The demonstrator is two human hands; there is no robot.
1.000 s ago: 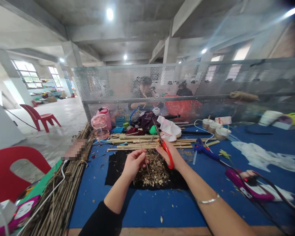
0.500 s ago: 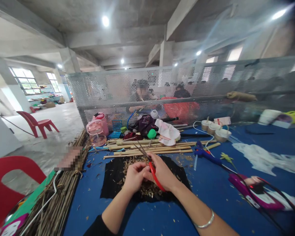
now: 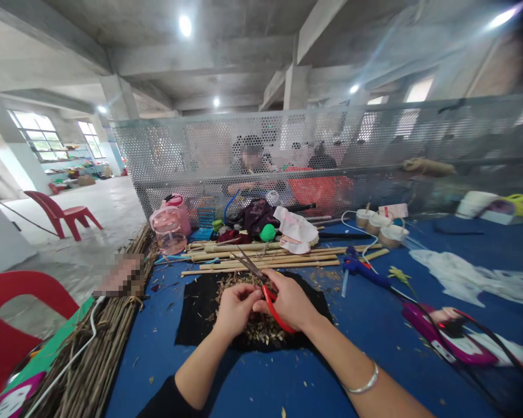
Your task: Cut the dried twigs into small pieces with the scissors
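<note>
My right hand (image 3: 293, 302) grips red-handled scissors (image 3: 265, 290), whose blades point up and to the left. My left hand (image 3: 234, 307) sits close beside it, fingers pinched on a thin twig that is hard to make out. Both hands hover over a heap of chopped plant bits (image 3: 257, 325) lying on a black cloth (image 3: 196, 316). The cloth rests on a table with a blue cover (image 3: 261, 377). A silver bangle (image 3: 362, 385) circles my right wrist.
Bamboo sticks (image 3: 261, 258) lie behind the cloth, a twig bundle (image 3: 96, 354) along the table's left edge. A blue glue gun (image 3: 361, 268), pink device with cables (image 3: 448, 334), pink jug (image 3: 171, 226), small pots (image 3: 381, 223) and white plastic (image 3: 470, 276) are around. People sit behind a mesh screen (image 3: 331, 145).
My right hand has come down and left with the scissors and now meets my left hand over the heap. The blades have tipped from upright to leaning left.
</note>
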